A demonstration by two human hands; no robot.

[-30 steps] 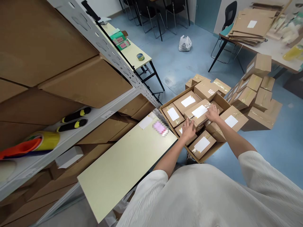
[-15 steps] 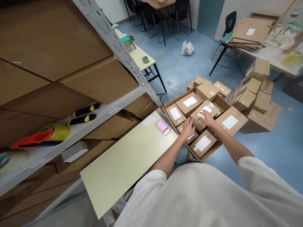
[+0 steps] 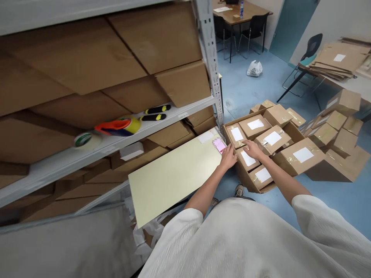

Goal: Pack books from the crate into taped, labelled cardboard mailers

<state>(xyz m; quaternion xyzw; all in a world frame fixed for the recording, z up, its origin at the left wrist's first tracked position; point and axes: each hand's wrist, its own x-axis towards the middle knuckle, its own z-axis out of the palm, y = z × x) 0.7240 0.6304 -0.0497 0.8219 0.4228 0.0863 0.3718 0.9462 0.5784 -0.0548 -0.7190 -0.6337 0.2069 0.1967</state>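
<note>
A large open carton [image 3: 251,186] holds several smaller taped boxes with white labels. My left hand [image 3: 228,157] is at the carton's near left rim, beside a pink, partly blurred item [image 3: 219,145]; its fingers are stretched out and seem to hold nothing. Over the carton's left part, my right hand [image 3: 252,150] has loosely bent, parted fingers close to a small labelled box [image 3: 247,160]. Whether its fingertips touch that box I cannot tell. A taped box [image 3: 273,139] lies tilted in the carton's middle. The pink item rests on a pale tabletop [image 3: 171,181].
Metal shelving [image 3: 199,104] packed with brown cartons stands at left, holding tape rolls [image 3: 87,140] and black-and-yellow tools [image 3: 153,117]. More boxes [image 3: 342,135] are stacked at right. A white plastic bag [image 3: 254,68] lies on the blue floor. Flattened cardboard [image 3: 336,58] covers a table.
The view has swung left. My left hand has gone from the boxes to the carton's rim, and my right hand has shifted left, away from the middle box. The small box's label is now uncovered.
</note>
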